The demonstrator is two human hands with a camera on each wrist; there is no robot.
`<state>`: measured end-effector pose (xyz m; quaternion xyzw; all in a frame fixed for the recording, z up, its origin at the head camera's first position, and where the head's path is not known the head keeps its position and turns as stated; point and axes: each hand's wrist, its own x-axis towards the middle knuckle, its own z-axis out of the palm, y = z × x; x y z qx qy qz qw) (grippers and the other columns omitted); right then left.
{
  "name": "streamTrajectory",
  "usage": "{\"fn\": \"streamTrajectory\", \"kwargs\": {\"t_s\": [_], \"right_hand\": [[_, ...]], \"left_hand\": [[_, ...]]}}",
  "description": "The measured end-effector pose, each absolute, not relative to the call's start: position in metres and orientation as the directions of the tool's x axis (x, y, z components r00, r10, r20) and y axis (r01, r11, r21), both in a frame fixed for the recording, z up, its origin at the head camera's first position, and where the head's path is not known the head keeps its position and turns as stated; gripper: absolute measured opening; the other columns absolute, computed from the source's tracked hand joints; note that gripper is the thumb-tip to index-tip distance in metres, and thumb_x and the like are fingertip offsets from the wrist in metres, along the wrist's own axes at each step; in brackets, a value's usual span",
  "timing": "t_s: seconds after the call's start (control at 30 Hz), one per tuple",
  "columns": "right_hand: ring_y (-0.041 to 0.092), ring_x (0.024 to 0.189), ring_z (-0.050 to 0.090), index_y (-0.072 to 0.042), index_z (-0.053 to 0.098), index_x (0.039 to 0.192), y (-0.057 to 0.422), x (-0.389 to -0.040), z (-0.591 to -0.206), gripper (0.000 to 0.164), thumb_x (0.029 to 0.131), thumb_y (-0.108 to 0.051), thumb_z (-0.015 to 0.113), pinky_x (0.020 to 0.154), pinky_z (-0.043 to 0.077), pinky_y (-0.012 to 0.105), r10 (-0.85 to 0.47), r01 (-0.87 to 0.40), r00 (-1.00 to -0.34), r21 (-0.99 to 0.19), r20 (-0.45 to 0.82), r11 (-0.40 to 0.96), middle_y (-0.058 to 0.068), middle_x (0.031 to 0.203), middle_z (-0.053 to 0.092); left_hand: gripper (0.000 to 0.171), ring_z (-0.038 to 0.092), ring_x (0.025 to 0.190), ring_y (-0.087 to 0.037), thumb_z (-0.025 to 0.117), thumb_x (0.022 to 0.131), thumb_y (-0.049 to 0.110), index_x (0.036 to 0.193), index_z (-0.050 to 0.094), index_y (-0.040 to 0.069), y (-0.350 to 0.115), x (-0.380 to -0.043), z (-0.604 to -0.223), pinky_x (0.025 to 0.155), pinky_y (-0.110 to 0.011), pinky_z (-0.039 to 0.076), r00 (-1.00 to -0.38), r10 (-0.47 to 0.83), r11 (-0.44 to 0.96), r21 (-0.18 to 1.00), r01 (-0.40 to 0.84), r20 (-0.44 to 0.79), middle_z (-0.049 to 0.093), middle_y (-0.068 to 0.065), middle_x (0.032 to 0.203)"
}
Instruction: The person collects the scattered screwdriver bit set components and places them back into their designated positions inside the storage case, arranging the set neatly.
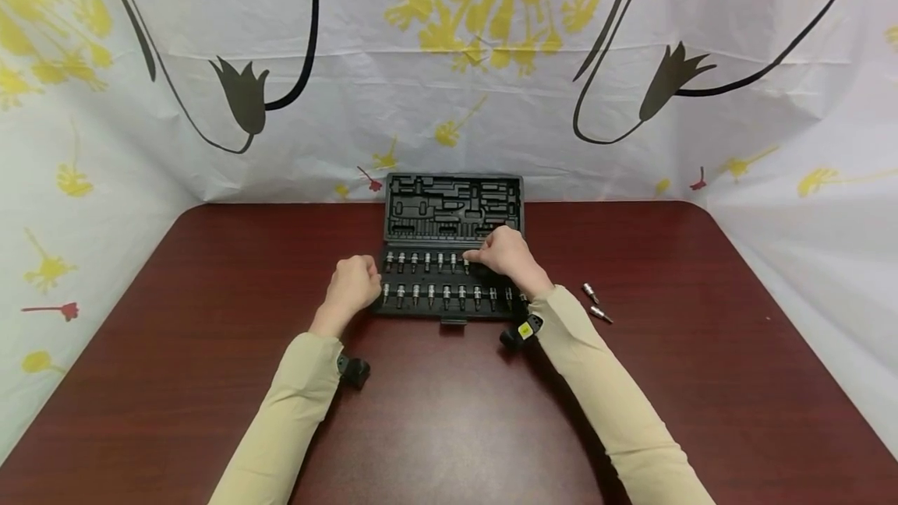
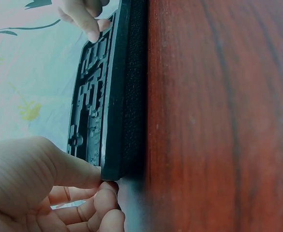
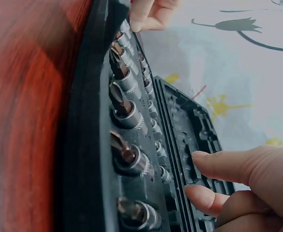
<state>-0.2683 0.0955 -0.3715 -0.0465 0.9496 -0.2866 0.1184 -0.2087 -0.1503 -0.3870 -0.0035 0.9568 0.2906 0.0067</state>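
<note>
Long beige sleeves are worn here! At seven o'clock, the left sleeve is fitted with a black wrist camera; at five, the right sleeve is joined by another, marked by a yellow patch.

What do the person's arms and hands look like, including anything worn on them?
Long, plain pale-yellow sleeves run down to the wrists. The left hand and right hand are bare, without gloves. A small black device sits at each wrist; the right one bears a yellow patch.
</note>
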Motion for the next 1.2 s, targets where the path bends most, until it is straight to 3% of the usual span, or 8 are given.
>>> {"fn": "streamTrajectory", "kwargs": {"t_s": [0.57, 0.73, 0.97, 1.2], "right_hand": [[0.007, 0.039, 0.023, -0.016, 0.040, 0.044, 0.127, -0.255, -0.370, 0.052, 0.087, -0.031, 0.066, 0.045, 0.026, 0.025, -0.141, -0.034, -0.981, -0.588, -0.137, 0.808, -0.007, 0.042, 0.028], [0.008, 0.043, 0.030, -0.012, 0.050, 0.048, 0.136, -0.250, -0.368, 0.045, 0.087, -0.029, 0.065, 0.050, 0.031, 0.026, -0.123, -0.033, -0.985, -0.573, -0.120, 0.819, -0.007, 0.044, 0.035], [0.009, 0.042, 0.027, -0.011, 0.048, 0.050, 0.145, -0.242, -0.367, 0.045, 0.089, -0.027, 0.064, 0.047, 0.028, 0.026, -0.122, -0.019, -0.983, -0.576, -0.140, 0.817, -0.006, 0.044, 0.032], [0.008, 0.042, 0.031, -0.003, 0.061, 0.060, 0.161, -0.236, -0.365, 0.037, 0.088, -0.027, 0.064, 0.047, 0.030, 0.026, -0.129, -0.038, -0.984, -0.557, -0.125, 0.829, -0.007, 0.045, 0.037]], "left_hand": [[0.023, 0.045, 0.057, -0.022, 0.056, 0.087, 0.005, 0.065, 0.049, 0.008, -0.149, -0.209, -0.388, 0.052, -0.030, 0.034, -1.000, -0.005, 0.837, 0.547, -0.018, -0.025, 0.047, -0.006, 0.060], [0.024, 0.045, 0.056, -0.021, 0.056, 0.087, 0.006, 0.065, 0.049, 0.008, -0.148, -0.209, -0.387, 0.051, -0.030, 0.034, -0.999, -0.011, 0.840, 0.542, -0.026, -0.031, 0.046, -0.006, 0.060], [0.024, 0.044, 0.056, -0.021, 0.056, 0.088, 0.006, 0.065, 0.048, 0.008, -0.148, -0.208, -0.386, 0.051, -0.030, 0.033, -0.999, -0.017, 0.842, 0.539, -0.032, -0.032, 0.045, -0.005, 0.060], [0.025, 0.044, 0.056, -0.021, 0.055, 0.087, 0.005, 0.064, 0.047, 0.008, -0.149, -0.208, -0.387, 0.052, -0.031, 0.033, -1.000, -0.004, 0.844, 0.537, -0.012, -0.016, 0.044, -0.005, 0.059]]}}
